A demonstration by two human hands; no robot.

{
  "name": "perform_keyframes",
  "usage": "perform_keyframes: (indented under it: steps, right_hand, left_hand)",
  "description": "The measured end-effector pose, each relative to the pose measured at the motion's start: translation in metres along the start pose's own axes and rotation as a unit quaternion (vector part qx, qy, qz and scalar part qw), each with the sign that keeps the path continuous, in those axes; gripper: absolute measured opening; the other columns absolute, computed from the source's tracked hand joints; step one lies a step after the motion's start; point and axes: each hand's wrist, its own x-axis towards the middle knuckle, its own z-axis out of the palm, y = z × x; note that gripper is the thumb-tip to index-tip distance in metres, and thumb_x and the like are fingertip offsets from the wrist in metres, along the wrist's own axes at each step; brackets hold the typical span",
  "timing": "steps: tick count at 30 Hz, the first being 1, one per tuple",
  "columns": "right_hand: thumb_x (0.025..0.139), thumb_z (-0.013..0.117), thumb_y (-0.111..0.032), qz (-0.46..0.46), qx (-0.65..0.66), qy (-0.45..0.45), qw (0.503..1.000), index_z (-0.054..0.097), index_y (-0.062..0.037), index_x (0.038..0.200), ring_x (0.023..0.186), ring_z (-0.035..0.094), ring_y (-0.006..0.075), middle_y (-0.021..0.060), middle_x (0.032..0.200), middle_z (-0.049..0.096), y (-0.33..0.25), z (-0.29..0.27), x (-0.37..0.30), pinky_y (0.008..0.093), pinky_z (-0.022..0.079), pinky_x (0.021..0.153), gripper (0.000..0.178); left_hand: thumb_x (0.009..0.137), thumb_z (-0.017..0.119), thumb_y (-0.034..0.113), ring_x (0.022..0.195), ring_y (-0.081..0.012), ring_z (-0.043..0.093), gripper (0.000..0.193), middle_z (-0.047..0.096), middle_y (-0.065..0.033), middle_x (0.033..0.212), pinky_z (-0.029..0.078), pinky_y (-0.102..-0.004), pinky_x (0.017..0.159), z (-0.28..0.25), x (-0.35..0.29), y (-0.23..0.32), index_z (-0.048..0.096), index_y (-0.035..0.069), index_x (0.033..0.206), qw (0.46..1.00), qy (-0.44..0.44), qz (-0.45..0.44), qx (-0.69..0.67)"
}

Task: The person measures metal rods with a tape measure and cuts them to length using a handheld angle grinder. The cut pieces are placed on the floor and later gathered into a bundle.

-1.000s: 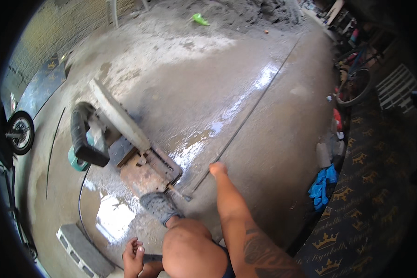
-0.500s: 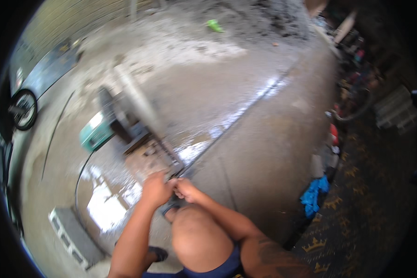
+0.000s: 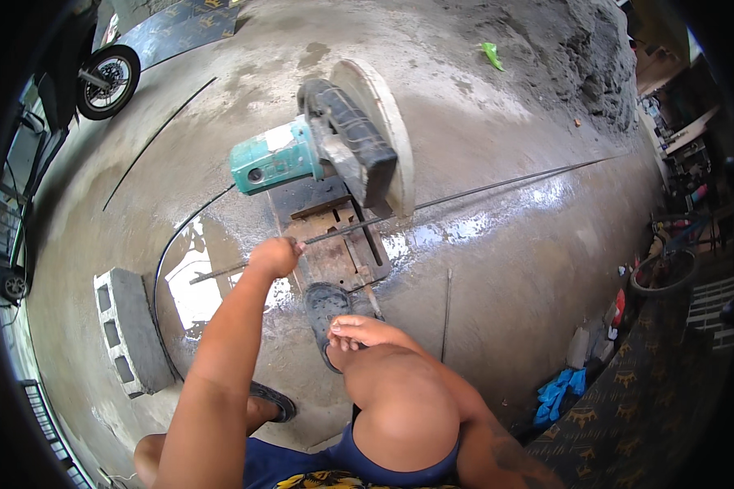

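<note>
1. One long, thin metal rod [image 3: 334,233] is gripped near its left end by the left hand [image 3: 276,257], whose fingers are wrapped around it.
2. The rod is laid across the rusty base plate [image 3: 334,265] of a cut-off saw [image 3: 349,130] and extended far to the right — it is passed by the lower edge of the pale disc [image 3: 400,138], but contact cannot be told.
3. The right hand [image 3: 359,330] is held low beside the raised knee [image 3: 408,407], near a dark sandal [image 3: 326,303], its fingers loosely bent and slightly parted.
4. A shorter rod [image 3: 447,318] is seen on the wet floor, to the right.
5. At left, a hollow concrete block [image 3: 143,338] is bordered by a black cable [image 3: 158,269].
</note>
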Motion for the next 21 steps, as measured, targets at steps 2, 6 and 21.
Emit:
perform_keyframes:
  steps: [2,6,21]
  right_hand:
    - [0.109,0.053,-0.042,0.012,-0.003,0.007,1.0,0.065,-0.007,0.114,0.08,0.057,0.006,-0.0024,0.101,0.066,-0.003,0.0,-0.002,0.0224,0.045,0.065,0.037]
    - [0.109,0.052,-0.039,0.017,0.005,0.03,0.999,0.065,-0.0072,0.113,0.083,0.057,0.0066,-0.0019,0.101,0.066,-0.001,-0.004,-0.007,0.0223,0.045,0.07,0.035]
    - [0.104,0.063,-0.028,0.057,-0.176,0.188,0.965,0.069,-0.0051,0.107,0.09,0.062,0.0122,0.0026,0.101,0.07,-0.111,-0.039,-0.06,0.0302,0.052,0.083,0.024]
  left_hand:
    - [0.106,0.046,0.052,0.117,-0.0393,0.067,0.052,0.072,-0.0194,0.123,0.051,-0.0517,0.1,-0.011,0.012,-0.034,0.072,0.011,0.123,1.0,0.017,-0.024,0.011]
    - [0.108,0.043,0.05,0.114,-0.0393,0.067,0.05,0.072,-0.0198,0.119,0.052,-0.0523,0.098,-0.021,0.034,-0.083,0.07,0.009,0.121,0.999,0.025,-0.026,0.024]
    - [0.105,0.052,0.043,0.104,-0.0353,0.07,0.038,0.074,-0.0155,0.107,0.054,-0.0496,0.089,0.051,0.024,-0.254,0.068,0.009,0.103,0.987,0.157,0.004,0.035]
